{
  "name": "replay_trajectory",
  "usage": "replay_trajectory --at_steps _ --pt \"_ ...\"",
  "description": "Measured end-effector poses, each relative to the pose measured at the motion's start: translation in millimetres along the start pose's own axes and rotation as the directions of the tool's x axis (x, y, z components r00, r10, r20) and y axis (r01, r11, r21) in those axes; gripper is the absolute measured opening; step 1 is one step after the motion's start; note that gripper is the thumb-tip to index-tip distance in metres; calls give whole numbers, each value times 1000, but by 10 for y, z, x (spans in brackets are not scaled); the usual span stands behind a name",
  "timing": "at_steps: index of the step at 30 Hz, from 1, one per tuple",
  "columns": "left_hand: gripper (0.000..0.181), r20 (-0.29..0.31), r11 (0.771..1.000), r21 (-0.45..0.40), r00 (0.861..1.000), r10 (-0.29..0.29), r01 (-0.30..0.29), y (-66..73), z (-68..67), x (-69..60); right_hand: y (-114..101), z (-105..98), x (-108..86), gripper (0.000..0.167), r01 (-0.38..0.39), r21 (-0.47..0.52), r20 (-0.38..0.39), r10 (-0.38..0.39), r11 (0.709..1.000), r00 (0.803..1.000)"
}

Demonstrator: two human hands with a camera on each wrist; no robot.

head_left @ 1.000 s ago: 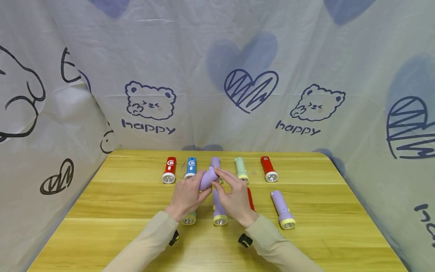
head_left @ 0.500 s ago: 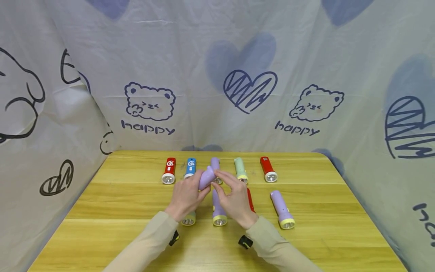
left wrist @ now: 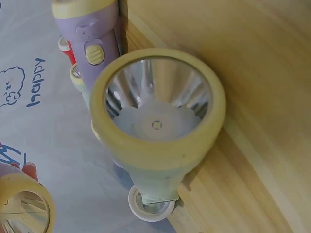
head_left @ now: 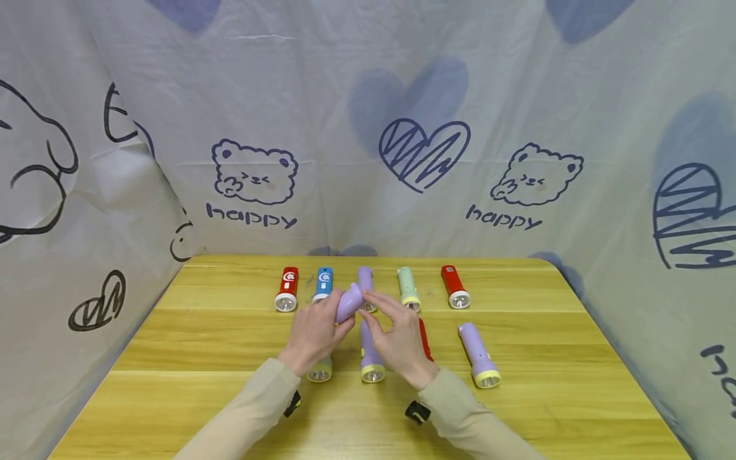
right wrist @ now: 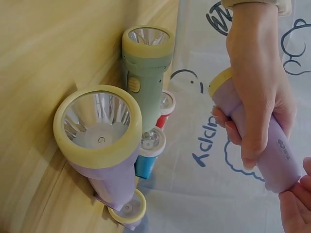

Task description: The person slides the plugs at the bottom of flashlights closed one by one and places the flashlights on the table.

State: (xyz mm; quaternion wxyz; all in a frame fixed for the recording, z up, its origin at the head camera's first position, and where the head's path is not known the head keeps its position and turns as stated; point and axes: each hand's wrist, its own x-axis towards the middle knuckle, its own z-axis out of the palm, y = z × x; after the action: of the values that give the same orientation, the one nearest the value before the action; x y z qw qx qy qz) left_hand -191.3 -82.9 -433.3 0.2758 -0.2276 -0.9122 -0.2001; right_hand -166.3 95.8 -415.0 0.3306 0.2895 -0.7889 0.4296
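My left hand (head_left: 313,332) grips a purple flashlight (head_left: 347,305) above the middle of the table, its tail end raised toward the right. In the right wrist view, this flashlight (right wrist: 274,150) shows its yellow head rim beyond the left hand (right wrist: 257,97). The fingertips and thumb of my right hand (head_left: 399,338) pinch at its tail end. Beneath the hands lie a green flashlight (head_left: 320,370), a purple flashlight with a yellow rim (head_left: 372,358) and a red one (head_left: 425,338), partly hidden by the right hand. The held flashlight's lens (left wrist: 29,211) appears in the left wrist view.
Along the back of the wooden table (head_left: 190,409) lie a red flashlight (head_left: 289,281), a blue one (head_left: 324,279), a purple one (head_left: 365,276), a green one (head_left: 406,284) and another red one (head_left: 452,281). One purple flashlight (head_left: 476,348) lies at right. A printed cloth (head_left: 333,191) hangs behind.
The held flashlight has turned slightly, and more of its tail end shows. My right index fingertip has shifted a little lower on that end. The flashlights on the table have stayed put.
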Motion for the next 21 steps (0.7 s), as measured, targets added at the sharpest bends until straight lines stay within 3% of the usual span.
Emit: replay_trajectory --at_steps 12,21 --pt "31 -16 999 2 999 36 -36 10 -12 41 46 -18 43 32 -58 73 -35 61 996 998" --pt "32 -9 1000 4 1000 23 -23 9 -19 36 87 6 30 30 -56 58 -32 58 997 998"
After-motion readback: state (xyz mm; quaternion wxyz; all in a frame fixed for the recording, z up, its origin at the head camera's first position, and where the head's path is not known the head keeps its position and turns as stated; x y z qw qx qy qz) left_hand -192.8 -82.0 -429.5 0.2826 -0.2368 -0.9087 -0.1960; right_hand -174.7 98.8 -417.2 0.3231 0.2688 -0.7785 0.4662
